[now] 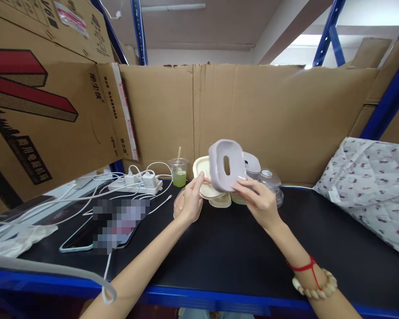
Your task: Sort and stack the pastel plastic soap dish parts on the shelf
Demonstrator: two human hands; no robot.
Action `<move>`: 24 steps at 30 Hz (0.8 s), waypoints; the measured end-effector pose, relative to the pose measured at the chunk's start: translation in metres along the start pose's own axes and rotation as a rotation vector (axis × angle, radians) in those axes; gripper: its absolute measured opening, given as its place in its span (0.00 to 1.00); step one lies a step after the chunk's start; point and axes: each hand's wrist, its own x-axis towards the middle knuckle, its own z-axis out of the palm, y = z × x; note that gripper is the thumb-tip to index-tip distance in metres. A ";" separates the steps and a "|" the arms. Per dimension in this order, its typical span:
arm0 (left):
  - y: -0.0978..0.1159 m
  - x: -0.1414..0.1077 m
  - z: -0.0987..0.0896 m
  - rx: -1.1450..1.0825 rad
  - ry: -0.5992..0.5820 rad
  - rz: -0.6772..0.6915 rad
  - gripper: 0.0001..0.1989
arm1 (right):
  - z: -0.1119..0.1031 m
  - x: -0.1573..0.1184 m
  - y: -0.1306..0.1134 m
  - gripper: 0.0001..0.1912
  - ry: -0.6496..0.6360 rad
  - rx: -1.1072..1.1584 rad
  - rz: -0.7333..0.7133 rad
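Both my hands raise a pale lilac rounded-square cover with an oval slot, tilted so that the slot faces me. My left hand grips its lower left edge, with the contact partly hidden. Thumb and fingers of my right hand pinch the lower right edge. Just behind are cream rounded-square pieces, partly covered by the lilac cover. Under my left hand sits a clear peach container. A second lilac piece and clear containers stand behind my right hand.
A plastic cup of green drink with a straw stands at the back. To the left lie a power strip with tangled white cables and phones. A quilted patterned bag leans at the right. Cardboard walls the back.
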 end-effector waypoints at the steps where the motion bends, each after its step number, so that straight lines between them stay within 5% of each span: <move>1: 0.001 -0.003 0.001 -0.007 -0.010 0.034 0.28 | 0.001 0.000 -0.004 0.11 -0.053 0.000 -0.030; 4: 0.002 -0.011 0.004 0.029 0.028 0.131 0.28 | 0.004 -0.001 -0.012 0.13 -0.150 -0.011 -0.062; 10: -0.004 -0.009 0.003 -0.116 0.030 0.047 0.50 | 0.009 -0.005 -0.018 0.10 -0.115 0.014 -0.022; 13: -0.003 -0.006 0.002 -0.143 0.042 -0.009 0.40 | 0.010 -0.006 -0.022 0.17 -0.061 0.165 0.172; 17: -0.003 -0.011 0.002 0.002 -0.127 -0.022 0.25 | 0.013 -0.007 -0.029 0.34 0.006 0.505 0.591; 20: -0.005 -0.015 0.002 0.121 -0.287 0.001 0.24 | 0.015 -0.004 -0.032 0.32 0.061 0.675 0.771; 24: -0.007 -0.014 0.002 0.223 -0.232 0.178 0.25 | 0.013 0.000 -0.033 0.25 -0.022 0.794 0.876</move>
